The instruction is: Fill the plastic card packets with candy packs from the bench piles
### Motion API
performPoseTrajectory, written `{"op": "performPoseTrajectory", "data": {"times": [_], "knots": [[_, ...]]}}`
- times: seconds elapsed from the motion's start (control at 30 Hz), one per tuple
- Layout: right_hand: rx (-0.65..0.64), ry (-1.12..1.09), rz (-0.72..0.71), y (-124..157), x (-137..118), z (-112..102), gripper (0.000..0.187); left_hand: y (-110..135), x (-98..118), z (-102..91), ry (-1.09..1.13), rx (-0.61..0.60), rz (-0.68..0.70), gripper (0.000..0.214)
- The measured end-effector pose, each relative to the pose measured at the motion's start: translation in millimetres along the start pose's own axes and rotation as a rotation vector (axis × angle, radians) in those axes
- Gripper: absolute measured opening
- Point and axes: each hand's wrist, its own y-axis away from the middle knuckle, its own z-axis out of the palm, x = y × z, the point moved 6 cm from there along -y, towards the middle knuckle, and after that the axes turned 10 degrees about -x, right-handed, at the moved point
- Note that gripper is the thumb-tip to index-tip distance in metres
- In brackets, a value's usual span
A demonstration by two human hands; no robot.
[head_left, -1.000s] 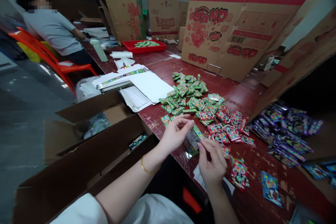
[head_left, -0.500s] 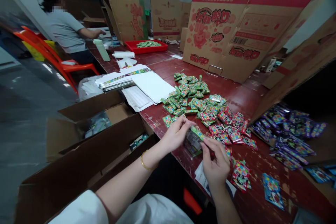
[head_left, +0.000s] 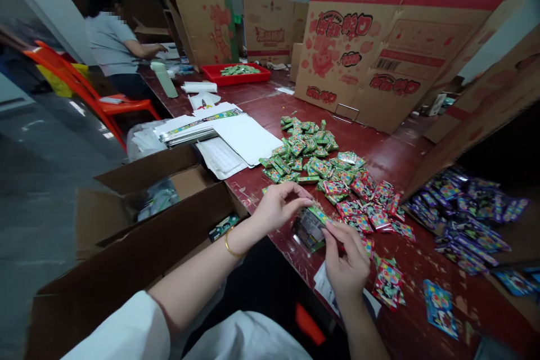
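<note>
Between my two hands is a clear plastic packet (head_left: 310, 232) with a green printed top edge, held over the table's front edge. My left hand (head_left: 280, 205) pinches the top edge at its left end, thumb and forefinger together. At the other end, my right hand (head_left: 346, 256) grips the same edge between thumb and fingers. Just beyond lies a heap of green candy packets (head_left: 310, 146), with red candy packets (head_left: 375, 202) to its right. A single red packet (head_left: 388, 282) and a blue packet (head_left: 439, 306) lie right of my right hand.
An open carton (head_left: 139, 242) stands at left below the table (head_left: 270, 102). White sheets (head_left: 247, 138) lie behind it. Tall cartons (head_left: 350, 39) rise at the back; purple packets (head_left: 468, 216) spill from one at right. A red tray (head_left: 211, 74) and a seated person (head_left: 107, 45) are farther off.
My left hand has shifted slightly left along the packet's top edge, its fingers more arched. My right hand keeps its hold. The seated person leans a little to the right.
</note>
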Motion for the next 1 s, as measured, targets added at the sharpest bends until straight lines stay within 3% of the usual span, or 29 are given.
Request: {"op": "performPoseTrajectory", "data": {"times": [0.13,0.3,0.4,0.53,0.77,0.93,1.0], "knots": [[0.005,-0.007,0.016,-1.4,4.0,-2.3,0.021,-2.0,-0.3,-0.8,0.008,-0.079,0.089,0.016],[-0.001,-0.013,0.025,-4.7,7.2,-3.6,0.02,-10.9,-6.6,-4.2,0.162,-0.265,-0.065,0.023],[0.008,-0.021,0.036,-5.4,9.7,-4.5,0.019,-15.5,-3.7,-6.8,0.124,-0.329,-0.097,0.025],[-0.024,0.009,0.027,-11.1,7.1,-7.0,0.019,-17.7,2.9,-9.4,-0.004,-0.342,-0.044,0.025],[-0.418,0.213,-0.075,-37.1,-3.8,14.2,0.032,-11.4,16.8,-12.9,-0.124,-0.38,0.086,0.021],[-0.386,0.092,-0.086,-43.9,0.2,19.2,0.028,-6.1,0.1,-14.3,0.064,-0.334,0.017,0.031],[-0.376,0.061,-0.078,-43.4,2.4,19.1,0.026,-2.8,-5.5,-9.1,0.047,-0.345,0.058,0.035]]}}
